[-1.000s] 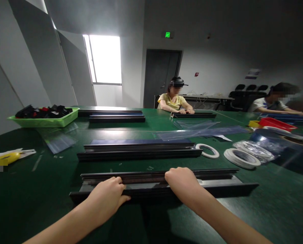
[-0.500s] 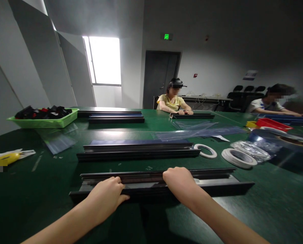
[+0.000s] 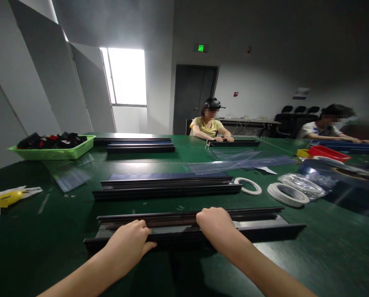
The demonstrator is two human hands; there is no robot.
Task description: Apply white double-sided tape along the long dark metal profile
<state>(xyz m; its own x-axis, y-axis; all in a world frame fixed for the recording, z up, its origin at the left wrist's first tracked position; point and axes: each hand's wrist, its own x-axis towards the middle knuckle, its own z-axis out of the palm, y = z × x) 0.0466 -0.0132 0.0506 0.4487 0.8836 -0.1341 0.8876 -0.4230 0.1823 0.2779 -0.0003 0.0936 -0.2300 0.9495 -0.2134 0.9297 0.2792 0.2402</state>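
Observation:
A long black channel-shaped profile with a pale inner strip lies crosswise on the green table, nearest to me. My left hand grips its left half, thumb on the front edge and curled fingers inside the channel. Right of the middle, my right hand is closed over the same profile; its fingertips are hidden. Behind it lies a second black profile, with a white tape ring at its right end.
A green basket of black parts stands at the left, near yellow-handled pliers. Tape rolls, clear film strips and a red tray lie at the right. Two people sit across.
The whole view has shifted slightly, with the table scene a little lower and to the left. Both hands keep nearly the same places on the profile.

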